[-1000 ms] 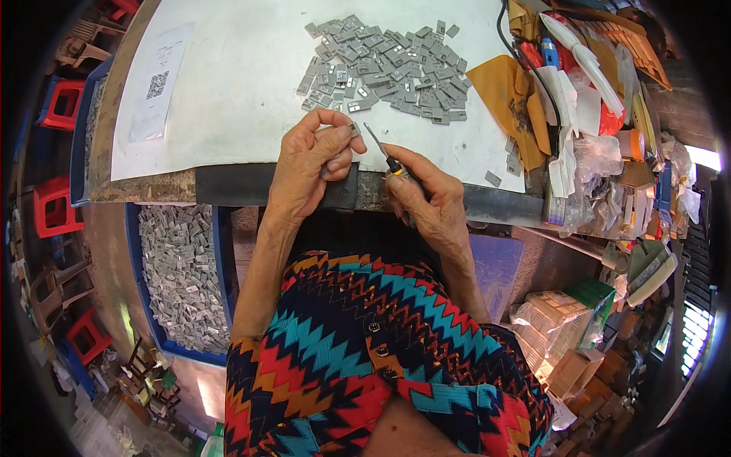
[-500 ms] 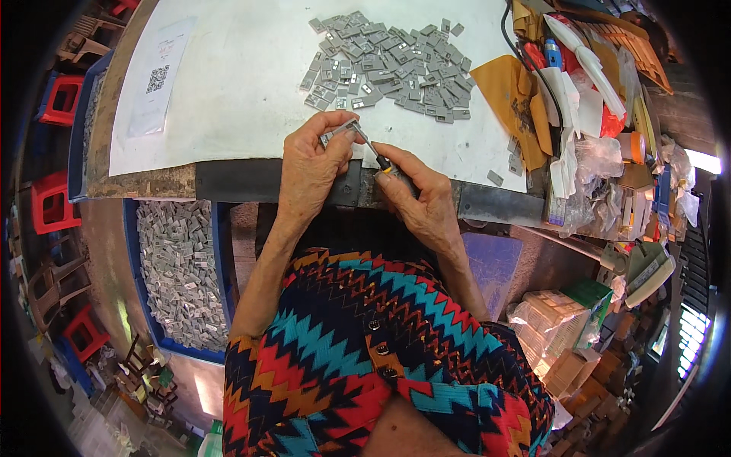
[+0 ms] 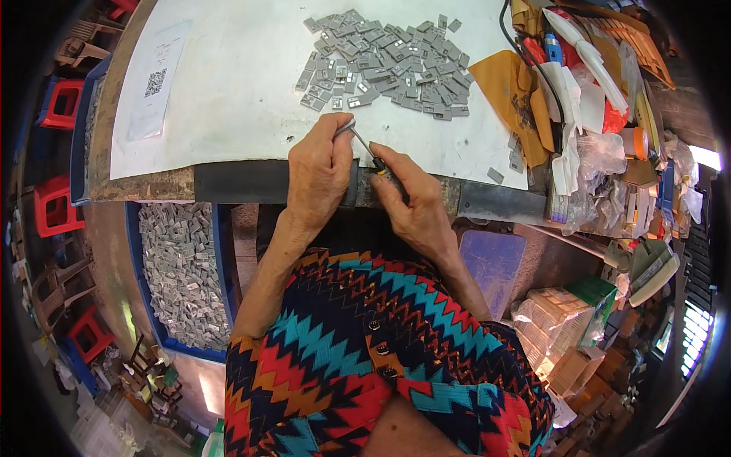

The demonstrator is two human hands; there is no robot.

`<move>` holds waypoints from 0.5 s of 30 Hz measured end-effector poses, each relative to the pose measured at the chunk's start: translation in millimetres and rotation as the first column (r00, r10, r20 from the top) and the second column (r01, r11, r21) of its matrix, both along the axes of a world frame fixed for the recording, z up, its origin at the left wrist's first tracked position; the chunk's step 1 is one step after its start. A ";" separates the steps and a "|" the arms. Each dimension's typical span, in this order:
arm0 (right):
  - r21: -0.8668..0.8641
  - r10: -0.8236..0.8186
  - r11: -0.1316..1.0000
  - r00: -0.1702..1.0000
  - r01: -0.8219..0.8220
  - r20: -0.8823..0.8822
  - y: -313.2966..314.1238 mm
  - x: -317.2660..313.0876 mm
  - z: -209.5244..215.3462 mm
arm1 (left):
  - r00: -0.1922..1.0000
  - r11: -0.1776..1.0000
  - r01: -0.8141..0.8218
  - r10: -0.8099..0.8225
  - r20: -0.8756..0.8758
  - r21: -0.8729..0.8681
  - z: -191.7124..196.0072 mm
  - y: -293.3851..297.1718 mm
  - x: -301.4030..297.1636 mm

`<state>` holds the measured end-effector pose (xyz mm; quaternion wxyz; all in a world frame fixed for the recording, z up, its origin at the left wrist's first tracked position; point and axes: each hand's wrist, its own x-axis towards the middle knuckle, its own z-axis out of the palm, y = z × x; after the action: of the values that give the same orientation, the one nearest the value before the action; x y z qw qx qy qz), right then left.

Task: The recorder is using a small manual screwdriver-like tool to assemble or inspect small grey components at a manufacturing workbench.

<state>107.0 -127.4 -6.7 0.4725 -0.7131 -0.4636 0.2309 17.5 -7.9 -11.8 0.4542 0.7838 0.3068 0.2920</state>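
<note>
Workbench (image 3: 228, 183) under white sheet (image 3: 244, 84), grey pieces (image 3: 388, 65)

We see a small grey piece (image 3: 344, 126) of matt plastic pinched in our left hand (image 3: 320, 171), and in our right hand (image 3: 415, 206) a slim tool (image 3: 373, 152) with a bright metal shaft and a dark, glossy handle. The heap of grey pieces (image 3: 384, 65) looks equally dull and smooth. The counter (image 3: 228, 99) wears a matt white sheet, lightly scuffed, over a rough, worn wooden edge (image 3: 141, 186). A paper slip (image 3: 156, 80) lies flat and matt. The mustard cloth (image 3: 506, 95) looks soft, the clear bags (image 3: 601, 156) shiny. Our sleeve is patterned knit fabric (image 3: 365, 335).
</note>
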 end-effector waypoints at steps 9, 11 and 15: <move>0.022 -0.048 0.999 0.921 0.043 0.387 3.4 -15.0 -2.4 | 0.999 0.961 0.038 -0.043 0.013 0.275 -6.8 1.3 -0.5; 0.068 -0.046 0.997 0.948 0.026 0.314 4.7 -12.7 -2.9 | 0.998 0.959 0.049 -0.057 0.018 0.281 -7.0 1.7 -1.1; 0.097 -0.041 0.995 0.977 0.020 0.210 3.9 -12.8 0.9 | 0.996 0.969 0.083 -0.089 0.013 0.233 -2.7 2.4 -3.4</move>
<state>94.2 -123.4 -5.8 0.4571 -0.7175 -0.5106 0.1242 14.1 -5.4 -14.6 0.3753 0.8406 0.2312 0.3149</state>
